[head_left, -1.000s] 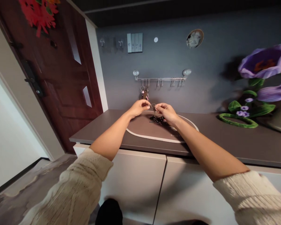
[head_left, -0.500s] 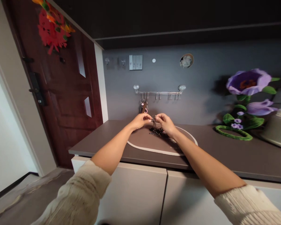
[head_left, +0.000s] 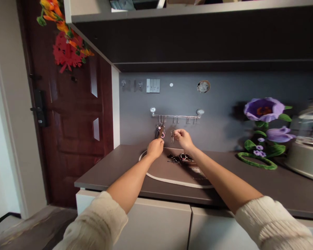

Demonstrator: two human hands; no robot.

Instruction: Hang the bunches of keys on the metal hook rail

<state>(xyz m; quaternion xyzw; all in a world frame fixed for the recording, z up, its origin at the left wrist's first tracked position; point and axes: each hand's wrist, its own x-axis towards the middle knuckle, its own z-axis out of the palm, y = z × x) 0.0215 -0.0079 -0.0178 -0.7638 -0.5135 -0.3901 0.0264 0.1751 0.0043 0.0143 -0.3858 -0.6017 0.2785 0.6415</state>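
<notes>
My right hand (head_left: 184,139) is closed in a pinch on a key ring (head_left: 172,137), whose small keys hang down below the hook rail. My left hand (head_left: 155,148) is closed just under a bunch of keys (head_left: 159,129) hanging from the rail's left hooks; its brown tag reaches down to the fingers. Whether those fingers grip anything is hidden. Below my right hand, more dark keys (head_left: 175,159) and a ring lie on a brown oval mat (head_left: 159,172) with a pale rim.
The clear hook rail (head_left: 176,116) is fixed to the grey back wall. Purple artificial flowers (head_left: 264,111) and a pale appliance with a clear top (head_left: 306,149) stand at the right. A dark overhead cabinet (head_left: 187,41) overhangs the counter. A dark red door (head_left: 75,139) is at left.
My left hand has left the key ring and moved left, below the hanging bunch. The right hand keeps the ring, now nearer the rail. The view has tilted up.
</notes>
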